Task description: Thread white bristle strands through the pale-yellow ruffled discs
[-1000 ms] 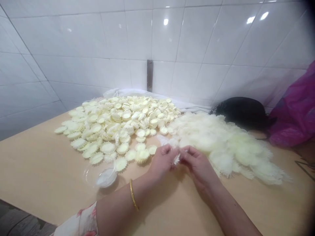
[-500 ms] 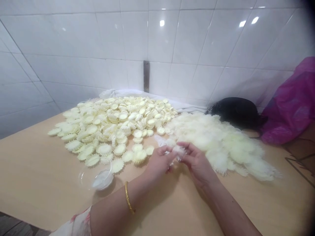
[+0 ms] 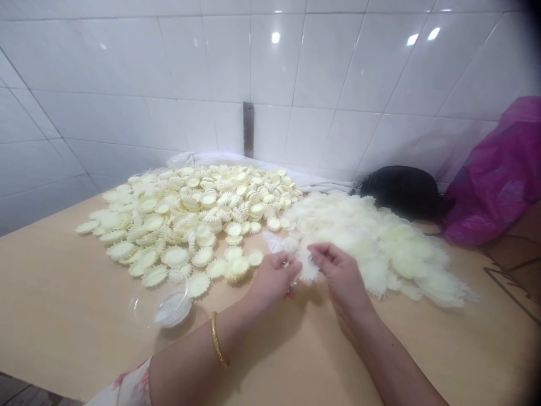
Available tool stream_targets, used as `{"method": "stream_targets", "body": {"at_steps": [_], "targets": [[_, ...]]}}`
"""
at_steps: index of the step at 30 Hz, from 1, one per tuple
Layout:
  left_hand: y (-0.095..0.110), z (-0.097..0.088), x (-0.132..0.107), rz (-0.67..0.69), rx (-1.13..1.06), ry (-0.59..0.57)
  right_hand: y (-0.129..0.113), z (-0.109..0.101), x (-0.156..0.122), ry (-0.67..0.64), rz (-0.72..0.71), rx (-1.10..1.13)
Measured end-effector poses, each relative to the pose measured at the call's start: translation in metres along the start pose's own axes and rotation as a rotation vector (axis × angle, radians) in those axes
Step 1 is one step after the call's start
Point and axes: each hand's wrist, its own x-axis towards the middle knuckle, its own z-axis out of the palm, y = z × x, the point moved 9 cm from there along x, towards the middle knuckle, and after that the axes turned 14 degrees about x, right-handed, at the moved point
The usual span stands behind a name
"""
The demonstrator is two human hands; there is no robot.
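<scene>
Tan tabletop [image 3: 54, 304] against white tiled wall [image 3: 270, 67]. Heap of cream scalloped discs [image 3: 186, 217] on the left, mound of fluffy fringed white pieces [image 3: 380, 248] on the right, beyond it black bag [image 3: 399, 192] and magenta plastic bag [image 3: 494, 180]. Clear plastic cup [image 3: 163, 307] with white contents by the heap. Left hand [image 3: 274, 279], gold bangle [image 3: 217, 338] at the wrist, curled, gripping a fringed white piece [image 3: 306, 268] at the mound's edge; right hand [image 3: 340, 270] loosely open, fingertips [image 3: 316, 251] on that piece

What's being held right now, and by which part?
The left hand pinches the edge of a frilly cream piece; the right hand touches it, grip unclear.
</scene>
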Motion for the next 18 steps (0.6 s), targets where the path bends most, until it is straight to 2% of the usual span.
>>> {"method": "stream_targets", "body": {"at_steps": [4,7,10,13,18], "targets": [[0.002,-0.007,0.000,-0.004,-0.023,0.057,0.013,-0.002,0.000,-0.007,0.140,0.064],[0.005,-0.008,-0.001,0.000,-0.040,0.062,0.022,0.005,-0.003,-0.087,0.225,0.060],[0.005,-0.007,-0.001,-0.002,-0.046,0.049,0.020,0.011,-0.004,-0.148,0.171,0.035],[0.003,-0.007,-0.001,-0.015,-0.061,0.049,0.018,0.007,-0.003,-0.116,0.138,0.024],[-0.001,-0.005,0.000,-0.047,-0.143,0.021,0.018,0.005,-0.001,-0.103,0.167,0.057]]}}
